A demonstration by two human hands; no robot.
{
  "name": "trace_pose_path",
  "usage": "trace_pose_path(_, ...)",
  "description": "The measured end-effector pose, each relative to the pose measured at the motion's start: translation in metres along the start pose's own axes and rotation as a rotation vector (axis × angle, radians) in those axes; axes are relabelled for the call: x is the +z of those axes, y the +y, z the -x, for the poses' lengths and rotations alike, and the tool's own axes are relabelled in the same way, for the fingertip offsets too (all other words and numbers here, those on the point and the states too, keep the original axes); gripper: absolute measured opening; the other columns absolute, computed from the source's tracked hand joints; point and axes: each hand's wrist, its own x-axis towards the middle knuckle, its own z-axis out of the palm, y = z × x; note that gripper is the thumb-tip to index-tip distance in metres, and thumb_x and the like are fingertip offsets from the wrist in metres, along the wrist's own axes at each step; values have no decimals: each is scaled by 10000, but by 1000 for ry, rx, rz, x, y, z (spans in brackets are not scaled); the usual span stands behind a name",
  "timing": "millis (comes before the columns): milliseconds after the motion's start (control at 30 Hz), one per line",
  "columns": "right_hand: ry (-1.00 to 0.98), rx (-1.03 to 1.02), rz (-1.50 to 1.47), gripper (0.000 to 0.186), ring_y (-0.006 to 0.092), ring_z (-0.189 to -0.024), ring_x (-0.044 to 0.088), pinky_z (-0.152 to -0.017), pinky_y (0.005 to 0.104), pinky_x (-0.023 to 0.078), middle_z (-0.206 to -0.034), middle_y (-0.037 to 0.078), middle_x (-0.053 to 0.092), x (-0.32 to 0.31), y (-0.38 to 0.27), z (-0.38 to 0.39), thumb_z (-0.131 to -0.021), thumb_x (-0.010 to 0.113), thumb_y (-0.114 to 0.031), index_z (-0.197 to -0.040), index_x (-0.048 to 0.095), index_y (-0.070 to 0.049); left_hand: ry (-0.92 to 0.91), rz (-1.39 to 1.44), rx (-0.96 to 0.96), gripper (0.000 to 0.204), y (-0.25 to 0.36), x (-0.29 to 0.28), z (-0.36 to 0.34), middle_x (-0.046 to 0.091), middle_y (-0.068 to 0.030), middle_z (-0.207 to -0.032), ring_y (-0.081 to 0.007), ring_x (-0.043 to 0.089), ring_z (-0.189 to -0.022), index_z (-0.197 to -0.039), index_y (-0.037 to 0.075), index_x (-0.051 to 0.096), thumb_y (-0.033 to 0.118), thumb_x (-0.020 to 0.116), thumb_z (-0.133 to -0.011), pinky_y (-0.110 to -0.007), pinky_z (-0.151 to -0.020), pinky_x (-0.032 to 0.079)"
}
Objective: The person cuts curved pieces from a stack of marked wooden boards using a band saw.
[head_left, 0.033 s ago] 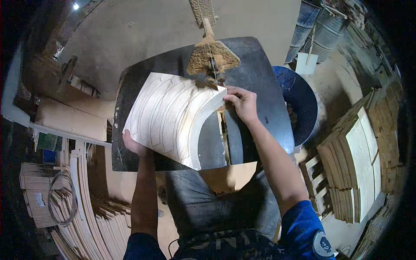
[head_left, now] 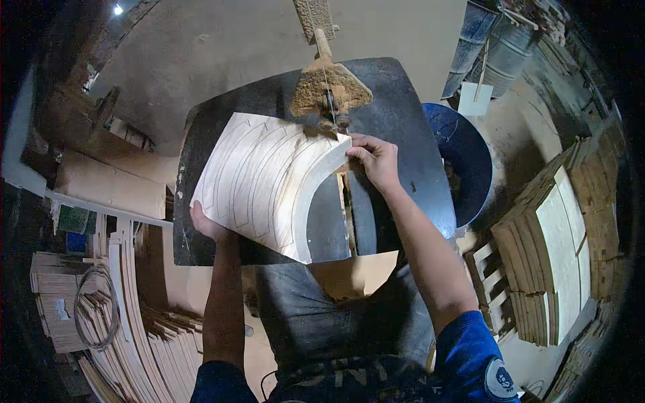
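Note:
A thick pale wooden board with several pencilled curved outlines lies flat on the black table of a band saw. Its right side is a concave cut edge. My left hand grips the board's lower left edge, some fingers hidden by it. With thumb and fingers my right hand pinches the narrow upper right tip, close to the blade. Just beyond that tip stands the saw's dusty blade guide, with the thin blade running down through it. Whether the blade touches the wood is hard to see.
A blue drum stands against the table's right side. Further right are stacked curved wood pieces on a pallet. At lower left lie long wooden strips and a coil of wire. Metal barrels stand at far right.

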Motion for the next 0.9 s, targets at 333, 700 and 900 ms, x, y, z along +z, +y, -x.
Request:
trace_pose_path(333, 15, -34, 77, 131, 226, -943, 724, -828, 301, 548, -1007, 162, 736, 1, 0, 0, -782, 741, -37, -905, 743, 7, -50, 177, -102, 465, 7, 8, 6, 602, -217, -1115, -310, 594, -1014, -1125, -73, 556, 346, 457, -947, -458, -910, 474)
trace_pose_path(700, 23, -53, 95, 98, 152, -894, 693, -807, 281, 537, -997, 134, 746, 3, -2, -1, -805, 736, 11, -895, 720, 46, -39, 292, -96, 444, 2, 11, 8, 596, -214, -1108, -317, 599, -995, -1140, -65, 530, 325, 476, -936, -475, -884, 487)
trace_pose_path(900, 118, -54, 167, 97, 183, -876, 714, -787, 291, 544, -985, 132, 748, 11, 2, -9, -790, 744, -11, -877, 723, 29, -121, 76, -212, 443, 14, 5, 6, 585, -212, -1135, -332, 597, -1015, -1167, -69, 518, 301, 482, -926, -472, -882, 488)
